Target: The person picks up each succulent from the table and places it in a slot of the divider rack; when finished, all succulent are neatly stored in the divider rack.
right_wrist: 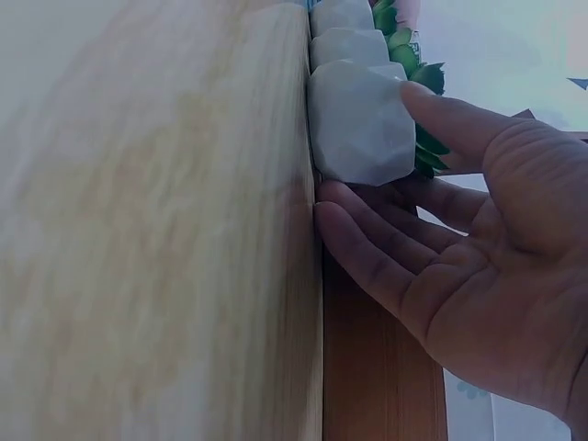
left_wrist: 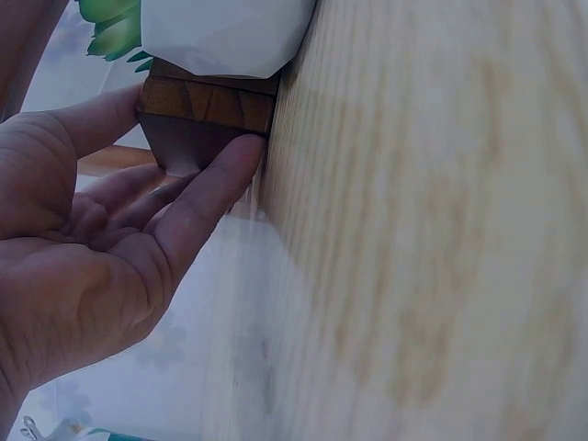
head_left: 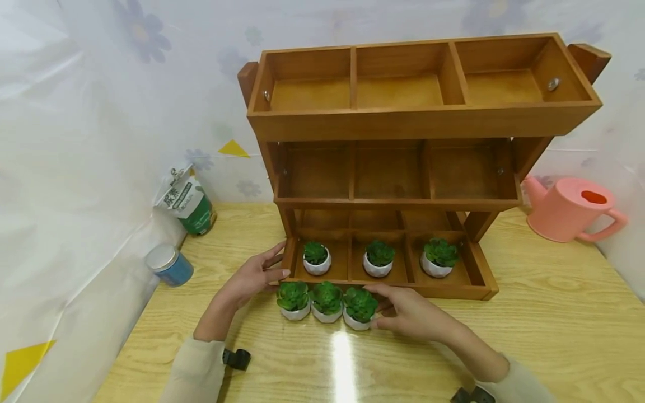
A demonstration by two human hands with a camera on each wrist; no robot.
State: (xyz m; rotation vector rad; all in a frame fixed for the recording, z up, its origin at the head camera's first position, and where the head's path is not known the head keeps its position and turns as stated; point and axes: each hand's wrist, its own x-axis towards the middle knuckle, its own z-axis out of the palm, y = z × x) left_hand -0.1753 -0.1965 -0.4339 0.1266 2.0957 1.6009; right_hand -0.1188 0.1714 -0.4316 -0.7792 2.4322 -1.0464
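In the head view, three potted succulents stand in a row before the bottom tier: a left one (head_left: 294, 299), a middle one (head_left: 326, 301) and a right one (head_left: 360, 305). With thumb and fingers on either side of its white faceted pot (right_wrist: 363, 124), my right hand (head_left: 410, 313) holds the right succulent on the table. My left hand (head_left: 254, 276) rests against the left end of the wooden shelf (head_left: 393, 291), its fingers along the side and thumb by the front corner. Three more succulents sit one per compartment in the bottom tier, including a left one (head_left: 316, 257).
The shelf's upper tier (head_left: 423, 123) and middle tier (head_left: 398, 204) overhang the bottom one. A blue jar (head_left: 173, 268) and a green-and-white pouch (head_left: 191, 204) stand at left. A pink watering can (head_left: 564, 210) is at right. Patterned sheeting (head_left: 201, 84) lines the back.
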